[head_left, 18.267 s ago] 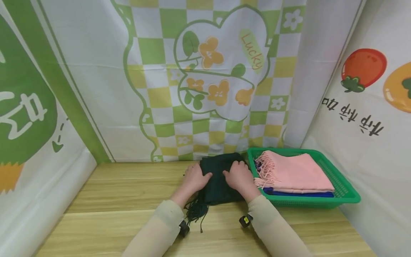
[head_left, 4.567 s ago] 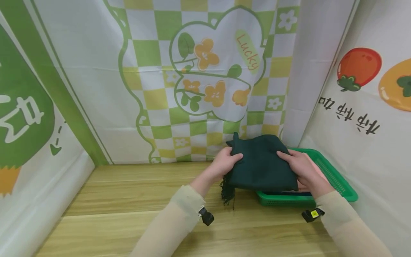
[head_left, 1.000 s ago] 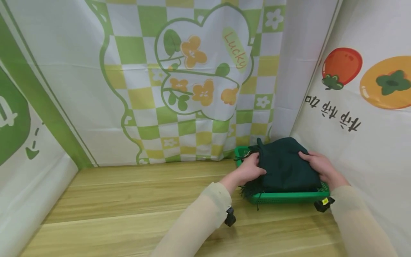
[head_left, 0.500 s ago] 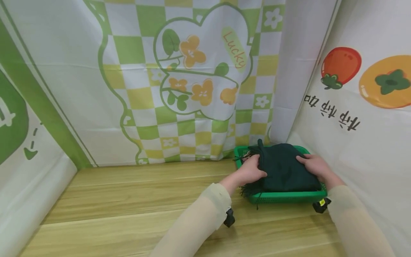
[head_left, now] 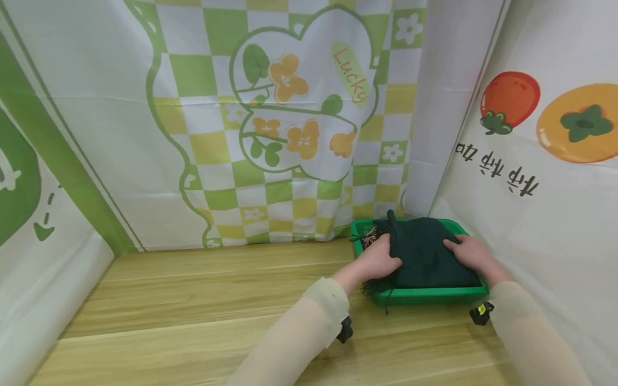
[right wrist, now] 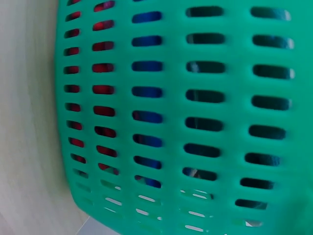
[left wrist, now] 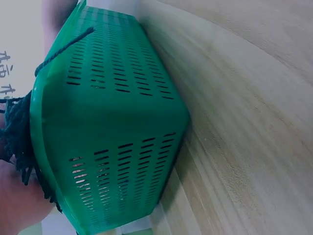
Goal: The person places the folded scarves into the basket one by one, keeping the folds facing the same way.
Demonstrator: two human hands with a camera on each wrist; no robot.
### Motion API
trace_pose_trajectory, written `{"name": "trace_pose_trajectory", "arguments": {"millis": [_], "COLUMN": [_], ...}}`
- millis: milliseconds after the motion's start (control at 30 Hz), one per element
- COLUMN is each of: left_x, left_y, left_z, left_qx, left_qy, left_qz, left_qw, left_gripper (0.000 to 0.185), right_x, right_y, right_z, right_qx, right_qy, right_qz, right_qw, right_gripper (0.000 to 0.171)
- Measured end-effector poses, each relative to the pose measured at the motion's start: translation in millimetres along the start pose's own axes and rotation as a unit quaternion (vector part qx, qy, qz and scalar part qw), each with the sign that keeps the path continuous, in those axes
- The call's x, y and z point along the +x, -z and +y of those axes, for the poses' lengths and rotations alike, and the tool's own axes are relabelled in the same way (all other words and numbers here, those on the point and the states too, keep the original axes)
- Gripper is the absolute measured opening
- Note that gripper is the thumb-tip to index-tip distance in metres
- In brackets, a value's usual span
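A folded dark green scarf [head_left: 429,254] lies in the green basket [head_left: 434,294], over the other folded cloths. My left hand [head_left: 377,258] grips its fringed left edge, thumb on top and fingers tucked from sight. At the right edge my right hand [head_left: 472,253] holds the scarf with the thumb over the cloth; its other fingers are mostly hidden. Dark fringe [left wrist: 18,132] hangs over the basket rim in the left wrist view, and one strand falls down the outside. A bit of pink fringe [head_left: 370,236] shows at the back left.
Slotted basket walls [right wrist: 171,112] fill the right wrist view, with red and blue cloth visible through the slots. The basket stands on a wooden table [head_left: 193,311], close to the patterned back curtain [head_left: 289,203] and the white right wall [head_left: 541,241].
The dark green scarf was lifted from the table, carried right and laid over the pink scarf in the basket. In the last second it has sunk slightly, both hands still on its edges.
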State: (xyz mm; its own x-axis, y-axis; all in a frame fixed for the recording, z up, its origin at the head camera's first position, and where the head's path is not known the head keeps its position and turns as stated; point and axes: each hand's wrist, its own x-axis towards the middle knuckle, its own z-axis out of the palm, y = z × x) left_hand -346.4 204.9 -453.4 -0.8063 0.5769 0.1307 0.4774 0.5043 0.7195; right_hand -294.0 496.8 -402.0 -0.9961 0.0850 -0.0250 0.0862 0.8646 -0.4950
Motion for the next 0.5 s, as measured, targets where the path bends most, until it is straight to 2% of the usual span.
{"name": "trace_pose_trajectory", "arguments": {"millis": [67, 133, 167, 333, 500], "left_x": [-2.1, -11.6, -14.1, -47.0, -56.3], "left_y": [0.4, 6.9, 9.8, 33.1, 36.8], "left_z": [1.0, 10.0, 9.9, 39.8, 46.5], "left_qx": [0.017, 0.03, 0.021, 0.044, 0.102], "left_qy": [-0.011, -0.013, -0.014, 0.011, 0.002], "left_qz": [-0.003, -0.008, -0.014, -0.012, -0.002], "left_qw": [0.9998, 0.9994, 0.9996, 0.9989, 0.9948], "left_gripper": [0.087, 0.087, 0.086, 0.087, 0.08], "right_x": [-1, -4, -5, -5, -4], "right_y": [-1, -1, -2, -3, -5], "right_z": [-1, -2, -3, -4, -4], "right_qx": [-0.005, -0.003, 0.0, -0.002, -0.037], "right_qy": [-0.004, -0.012, -0.017, -0.019, -0.005], "right_qz": [0.001, 0.0, -0.001, 0.002, 0.023], "right_qw": [1.0, 1.0, 1.0, 1.0, 0.999], "right_gripper": [0.081, 0.081, 0.081, 0.083, 0.081]}}
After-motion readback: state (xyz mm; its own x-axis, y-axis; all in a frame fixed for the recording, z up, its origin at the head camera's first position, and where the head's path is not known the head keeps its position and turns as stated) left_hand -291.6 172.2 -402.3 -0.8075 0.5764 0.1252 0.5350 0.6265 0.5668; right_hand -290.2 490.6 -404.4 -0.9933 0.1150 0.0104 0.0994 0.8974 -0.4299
